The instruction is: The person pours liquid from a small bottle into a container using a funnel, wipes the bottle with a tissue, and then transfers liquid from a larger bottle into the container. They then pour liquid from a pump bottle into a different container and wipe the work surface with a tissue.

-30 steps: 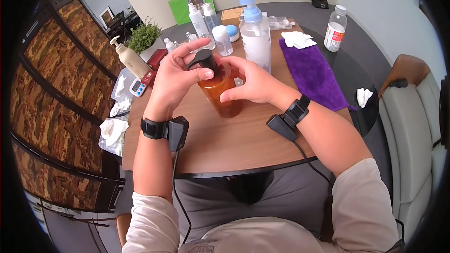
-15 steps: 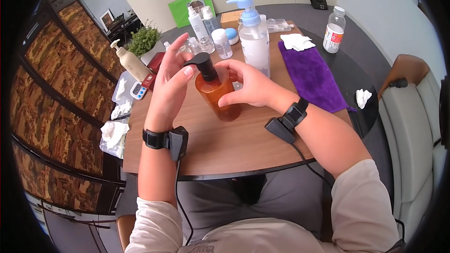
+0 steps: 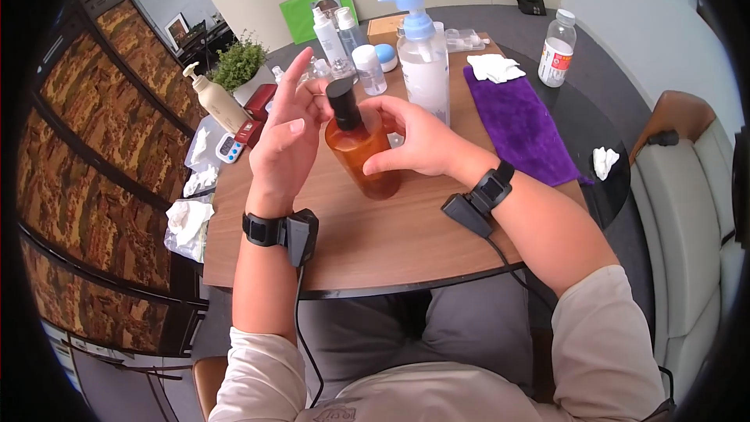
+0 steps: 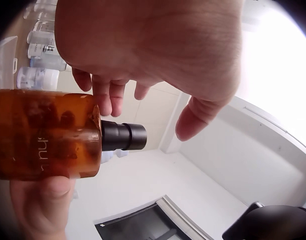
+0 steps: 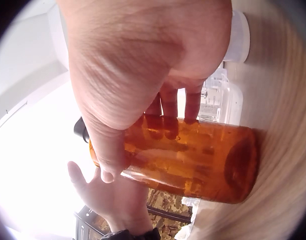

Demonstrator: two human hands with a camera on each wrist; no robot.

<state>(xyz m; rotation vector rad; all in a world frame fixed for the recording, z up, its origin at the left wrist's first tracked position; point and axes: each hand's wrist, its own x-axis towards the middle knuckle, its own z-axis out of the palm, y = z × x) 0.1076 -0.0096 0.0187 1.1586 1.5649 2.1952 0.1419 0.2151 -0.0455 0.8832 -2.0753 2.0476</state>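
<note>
An amber see-through pump bottle (image 3: 355,148) stands over the wooden board in front of me. My right hand (image 3: 420,137) grips its side, thumb in front and fingers behind, as the right wrist view shows around the amber body (image 5: 198,155). My left hand (image 3: 280,144) is beside the black pump head (image 3: 342,101), its index finger raised and thumb away from the pump. In the left wrist view the black pump (image 4: 124,136) lies below the left palm, fingers hanging loosely past it. The nozzle's spout is hidden in the head view.
A large clear bottle with a blue pump (image 3: 426,70) stands just behind the right hand. Small bottles (image 3: 369,70) crowd the back. A purple cloth (image 3: 519,125) with white tissue (image 3: 495,68) lies right; a beige pump bottle (image 3: 219,101) and timer (image 3: 229,148) are left.
The left thumb and fingers have come off the pump head and opened. The spout, which pointed left earlier, has turned out of sight. The right hand keeps its hold on the bottle.
</note>
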